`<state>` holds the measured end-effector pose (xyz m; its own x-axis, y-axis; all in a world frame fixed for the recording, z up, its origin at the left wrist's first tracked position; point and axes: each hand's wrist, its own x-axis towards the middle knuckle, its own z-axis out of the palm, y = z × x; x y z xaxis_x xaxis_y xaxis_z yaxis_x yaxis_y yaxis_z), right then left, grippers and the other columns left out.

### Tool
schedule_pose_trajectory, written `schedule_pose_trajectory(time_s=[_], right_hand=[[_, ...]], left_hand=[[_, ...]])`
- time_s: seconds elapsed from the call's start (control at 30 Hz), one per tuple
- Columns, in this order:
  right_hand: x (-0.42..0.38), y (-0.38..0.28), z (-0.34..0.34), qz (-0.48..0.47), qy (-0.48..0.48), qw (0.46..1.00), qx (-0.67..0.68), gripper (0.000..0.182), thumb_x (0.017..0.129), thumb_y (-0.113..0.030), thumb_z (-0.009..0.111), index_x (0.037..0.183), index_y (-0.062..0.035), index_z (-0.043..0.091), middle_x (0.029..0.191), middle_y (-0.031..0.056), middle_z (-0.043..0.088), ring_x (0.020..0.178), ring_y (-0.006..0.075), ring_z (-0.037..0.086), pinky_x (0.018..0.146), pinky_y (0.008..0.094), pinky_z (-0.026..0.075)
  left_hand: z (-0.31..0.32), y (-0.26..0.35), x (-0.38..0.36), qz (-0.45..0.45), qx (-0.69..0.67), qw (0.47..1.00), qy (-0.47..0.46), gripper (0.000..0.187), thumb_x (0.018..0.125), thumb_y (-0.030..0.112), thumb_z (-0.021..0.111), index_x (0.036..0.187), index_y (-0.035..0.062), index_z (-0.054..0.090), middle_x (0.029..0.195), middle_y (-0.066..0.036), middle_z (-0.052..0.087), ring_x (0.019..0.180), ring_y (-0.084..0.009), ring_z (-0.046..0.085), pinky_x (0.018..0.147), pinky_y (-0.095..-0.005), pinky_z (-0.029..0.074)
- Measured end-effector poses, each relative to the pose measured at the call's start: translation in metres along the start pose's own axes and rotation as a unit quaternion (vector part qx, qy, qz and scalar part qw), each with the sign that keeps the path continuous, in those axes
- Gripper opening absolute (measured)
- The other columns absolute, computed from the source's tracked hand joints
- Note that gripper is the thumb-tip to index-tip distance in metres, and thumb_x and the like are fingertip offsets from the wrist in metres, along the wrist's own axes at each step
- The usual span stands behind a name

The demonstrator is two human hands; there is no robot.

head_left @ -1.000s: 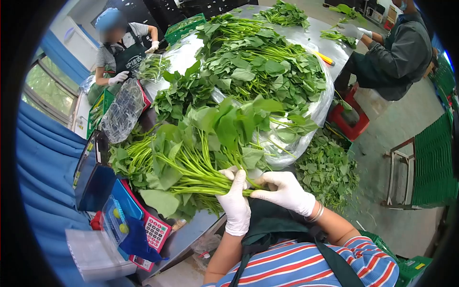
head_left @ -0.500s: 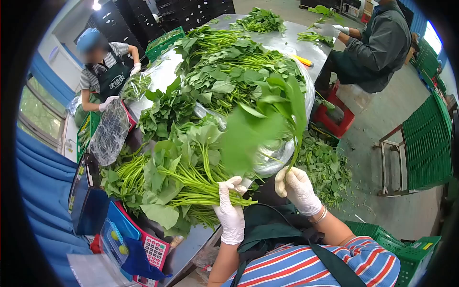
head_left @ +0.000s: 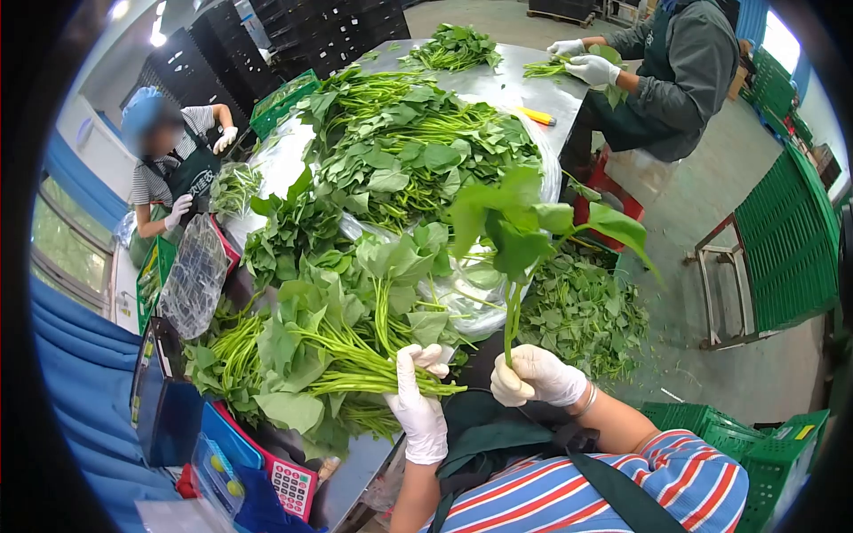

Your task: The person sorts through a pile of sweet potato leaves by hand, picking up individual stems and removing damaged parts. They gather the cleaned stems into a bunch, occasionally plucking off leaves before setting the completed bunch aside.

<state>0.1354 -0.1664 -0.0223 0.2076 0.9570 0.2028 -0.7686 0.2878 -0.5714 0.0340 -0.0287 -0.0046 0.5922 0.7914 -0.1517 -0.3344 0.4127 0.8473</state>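
Observation:
In my gloved left hand (head_left: 418, 409) is a bunch of sweet potato greens (head_left: 355, 360), its cut stem ends pointing right past my fingers. My gloved right hand (head_left: 540, 377) pinches a leafy sprig (head_left: 511, 311) of the same greens by its lower stem, upright, with broad leaves above the hand. The two hands are apart, side by side in front of my apron. More greens (head_left: 235, 342) lie left of the held bunch. Behind the sprig, clear plastic sheeting (head_left: 471, 306) shows at the table's edge.
A large heap of greens (head_left: 426, 151) covers the metal table (head_left: 524, 75). Loose leaves (head_left: 582, 311) are piled to its right. A pink scale (head_left: 291, 484) stands lower left. One co-worker (head_left: 182, 160) is at the left, another (head_left: 680, 80) at the far right. Green crates (head_left: 782, 462) sit lower right.
My right hand has lowered slightly and moved left, and the sprig has turned, its leaves now spread. My left hand keeps the bunch. The left co-worker's hands have moved apart from the plastic bag.

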Motion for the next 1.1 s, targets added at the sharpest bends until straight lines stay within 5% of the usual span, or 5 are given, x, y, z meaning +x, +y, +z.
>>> schedule_pose_trajectory(time_s=[0.4,0.5,0.7,0.87,1.1], right_hand=[[-0.004,0.003,0.003,0.045,0.005,0.999,-0.001,0.038,0.089,-0.037,0.049,0.066,-0.0067,0.049,0.056,-0.0016,0.041,0.051,0.0112,0.036,0.049,0.0249,0.029],[-0.003,0.004,0.001,0.041,-0.024,0.998,0.029,0.035,0.091,-0.035,0.046,0.074,-0.0051,0.051,0.056,-0.0021,0.041,0.053,0.0091,0.036,0.049,0.0219,0.028],[-0.004,0.015,-0.004,0.076,-0.04,0.992,0.097,0.036,0.091,-0.035,0.046,0.072,-0.0053,0.05,0.054,-0.0024,0.039,0.051,0.0089,0.034,0.046,0.0215,0.027],[-0.007,0.026,-0.016,0.16,-0.085,0.972,0.148,0.035,0.092,-0.032,0.044,0.072,-0.0042,0.048,0.054,-0.0028,0.036,0.046,0.0071,0.033,0.042,0.0208,0.028],[-0.015,0.031,-0.024,0.226,-0.064,0.964,0.126,0.036,0.093,-0.032,0.043,0.077,-0.0009,0.052,0.054,-0.0026,0.04,0.044,0.0052,0.035,0.039,0.0179,0.027]], left_hand=[[0.009,0.003,-0.003,0.0,0.018,1.0,0.005,0.018,0.091,0.022,0.051,0.09,0.0044,0.054,0.08,-0.006,0.056,0.068,-0.0114,0.052,0.061,-0.024,0.044],[0.012,0.002,0.0,-0.008,0.021,0.999,0.028,0.016,0.09,0.019,0.051,0.089,0.004,0.055,0.079,-0.005,0.055,0.066,-0.0111,0.05,0.061,-0.0248,0.043],[0.024,0.005,0.014,-0.061,-0.034,0.996,-0.049,0.009,0.086,0.007,0.054,0.09,-0.0013,0.056,0.068,-0.002,0.047,0.053,-0.0082,0.038,0.049,-0.0212,0.033],[0.031,-0.004,0.02,-0.114,-0.021,0.989,-0.097,0.018,0.087,0.013,0.056,0.099,-0.0003,0.055,0.08,-0.003,0.057,0.052,-0.0076,0.042,0.051,-0.0235,0.036],[0.016,-0.021,0.023,-0.137,-0.011,0.985,-0.107,0.028,0.076,0.0,0.064,0.1,0.0055,0.051,0.08,-0.003,0.056,0.06,-0.009,0.051,0.049,-0.0193,0.039]])
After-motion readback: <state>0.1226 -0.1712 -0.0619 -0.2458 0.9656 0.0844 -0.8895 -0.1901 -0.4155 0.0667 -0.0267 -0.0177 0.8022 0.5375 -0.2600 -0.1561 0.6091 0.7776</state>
